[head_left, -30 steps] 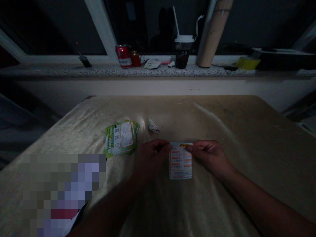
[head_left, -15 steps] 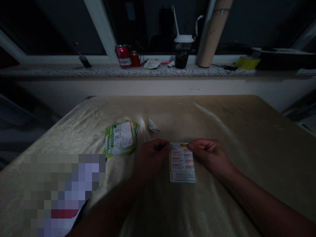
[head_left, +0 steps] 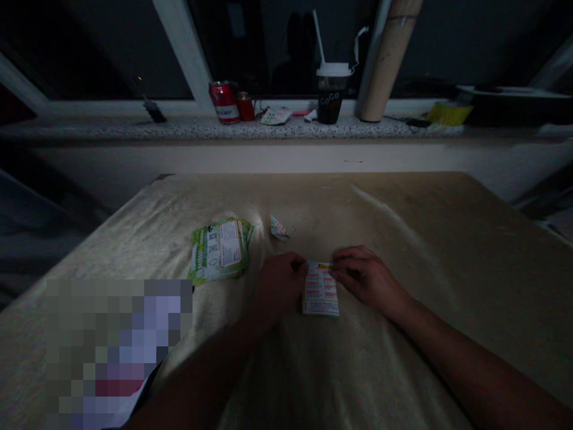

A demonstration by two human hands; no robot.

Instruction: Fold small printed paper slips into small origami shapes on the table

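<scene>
A small printed card [head_left: 321,292], white with orange blocks and lines of text, is low over the tabletop in front of me. The fingers of my left hand [head_left: 282,283] are pinched at its upper left corner. At the upper right edge, my right hand [head_left: 369,278] grips the card between thumb and fingers. A loose stack of green and white printed cards [head_left: 220,251] lies to the left of my left hand. Beyond my hands rests a small folded piece of printed paper [head_left: 279,229].
The table [head_left: 425,239] has a wrinkled beige cover. Along the windowsill [head_left: 286,131] stand a red can [head_left: 224,103], a small red jar [head_left: 245,107], crumpled paper [head_left: 276,116], a lidded drink cup [head_left: 331,95] and a tall cardboard tube [head_left: 388,65]. A blurred-out patch covers the lower left.
The card has shifted slightly left and away from me, and looks smaller. My right hand has come left with it, its fingers now more extended; the left hand has moved slightly right.
</scene>
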